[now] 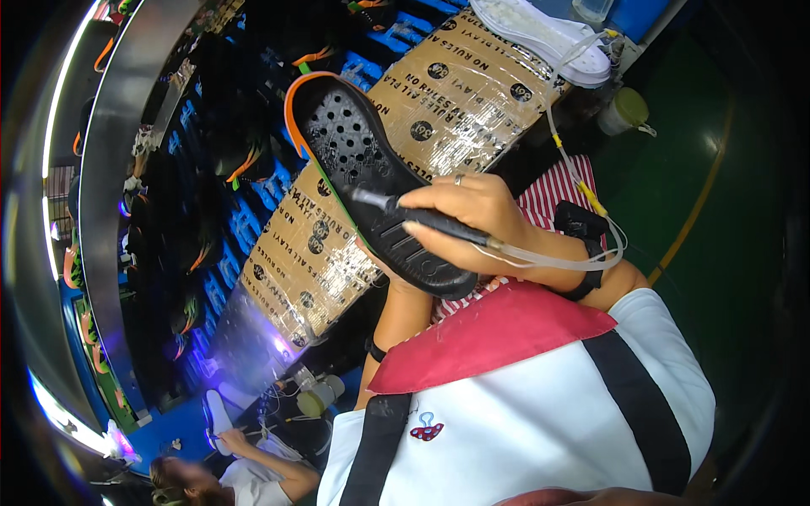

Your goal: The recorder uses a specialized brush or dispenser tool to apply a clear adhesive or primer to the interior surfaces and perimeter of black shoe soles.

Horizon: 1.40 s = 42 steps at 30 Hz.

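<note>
A black shoe sole with an orange and green edge is held up in front of me, its hollow inner side with round holes at the toe facing up. My left hand supports it from beneath near the heel; most of its fingers are hidden behind the sole. In my right hand is a glue brush with a black handle, closed between fingers and thumb. The pale brush tip lies against the middle of the sole's inner surface. A clear tube runs from the handle's rear past my wrist.
Cardboard under shiny film covers the bench edge. A white sole lies at its far right end, near a lidded pot. Dark shoe parts with orange tips stand on a blue rack. Another person works at lower left.
</note>
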Tool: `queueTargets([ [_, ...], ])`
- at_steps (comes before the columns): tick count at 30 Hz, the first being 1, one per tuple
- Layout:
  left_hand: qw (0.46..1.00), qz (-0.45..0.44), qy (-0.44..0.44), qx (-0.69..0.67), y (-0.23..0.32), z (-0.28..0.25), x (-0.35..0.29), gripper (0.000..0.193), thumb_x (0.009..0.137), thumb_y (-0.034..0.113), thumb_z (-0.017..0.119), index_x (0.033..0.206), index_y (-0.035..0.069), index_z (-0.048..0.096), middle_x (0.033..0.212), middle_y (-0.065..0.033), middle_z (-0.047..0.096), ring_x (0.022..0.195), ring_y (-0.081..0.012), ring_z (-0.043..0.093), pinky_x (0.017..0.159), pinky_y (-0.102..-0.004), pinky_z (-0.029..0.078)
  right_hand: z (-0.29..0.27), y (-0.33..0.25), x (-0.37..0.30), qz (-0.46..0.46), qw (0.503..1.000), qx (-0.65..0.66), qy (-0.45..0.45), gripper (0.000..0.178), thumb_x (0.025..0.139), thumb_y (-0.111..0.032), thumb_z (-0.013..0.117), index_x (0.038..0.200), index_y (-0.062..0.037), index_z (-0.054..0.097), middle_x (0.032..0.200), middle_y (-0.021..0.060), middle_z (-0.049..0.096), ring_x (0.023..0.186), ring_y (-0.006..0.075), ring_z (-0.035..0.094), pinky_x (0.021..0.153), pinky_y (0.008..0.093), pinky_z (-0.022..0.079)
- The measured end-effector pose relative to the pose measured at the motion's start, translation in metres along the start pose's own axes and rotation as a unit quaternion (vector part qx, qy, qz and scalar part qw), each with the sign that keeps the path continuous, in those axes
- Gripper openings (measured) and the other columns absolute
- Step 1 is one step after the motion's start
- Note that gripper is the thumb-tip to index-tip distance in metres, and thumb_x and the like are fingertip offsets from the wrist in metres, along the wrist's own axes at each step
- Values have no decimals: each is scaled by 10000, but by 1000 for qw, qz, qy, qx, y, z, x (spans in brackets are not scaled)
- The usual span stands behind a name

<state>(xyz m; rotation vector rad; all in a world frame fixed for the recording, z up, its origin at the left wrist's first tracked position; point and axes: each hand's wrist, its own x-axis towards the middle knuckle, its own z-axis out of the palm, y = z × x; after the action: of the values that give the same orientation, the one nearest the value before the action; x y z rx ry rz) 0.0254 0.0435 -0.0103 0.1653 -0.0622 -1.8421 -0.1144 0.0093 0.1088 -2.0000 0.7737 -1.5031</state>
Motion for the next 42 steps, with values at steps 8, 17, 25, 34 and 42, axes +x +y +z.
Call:
queueTargets([
  [8, 1000, -13, -22, -17, 5, 7, 2, 707, 878, 544, 366, 1379, 51, 289, 1324, -170, 423, 1217, -335, 389, 1064, -448, 282, 5, -2, -12, -37, 988, 92, -116, 246, 660, -70, 709, 882, 0, 628, 705, 107, 624, 603, 252, 617, 542, 324, 483],
  [17, 999, 22, -16, 41, 11, 3, 3, 806, 787, 589, 448, 1390, 82, 280, 1335, -179, 394, 1220, -353, 380, 1046, -472, 299, 6, -1, -21, -12, 999, -7, -37, 227, 686, -62, 702, 890, -1, 625, 700, 128, 612, 599, 273, 608, 554, 333, 486],
  [25, 989, 13, -138, -51, 21, -6, 12, 882, 723, 647, 598, 1388, 134, 329, 1371, -234, 353, 1208, -448, 391, 998, -540, 370, 16, -3, -34, 12, 988, 78, -132, 213, 726, -156, 676, 877, -17, 617, 748, 150, 621, 697, 311, 622, 643, 380, 489],
  [34, 994, 48, -78, 53, 37, 11, 20, 589, 897, 426, 462, 1344, 51, 375, 1323, -182, 431, 1172, -350, 443, 953, -503, 400, 0, -2, -32, 118, 964, 146, -186, 250, 734, -134, 700, 946, -9, 651, 806, 156, 649, 743, 301, 640, 677, 340, 500],
  [42, 995, 50, -82, -4, 57, 5, 19, 909, 720, 631, 617, 1400, 125, 289, 1378, -278, 314, 1208, -477, 377, 927, -570, 433, -10, -7, -22, 108, 964, 136, -200, 233, 738, -115, 715, 941, -17, 660, 771, 139, 643, 661, 268, 626, 591, 321, 480],
])
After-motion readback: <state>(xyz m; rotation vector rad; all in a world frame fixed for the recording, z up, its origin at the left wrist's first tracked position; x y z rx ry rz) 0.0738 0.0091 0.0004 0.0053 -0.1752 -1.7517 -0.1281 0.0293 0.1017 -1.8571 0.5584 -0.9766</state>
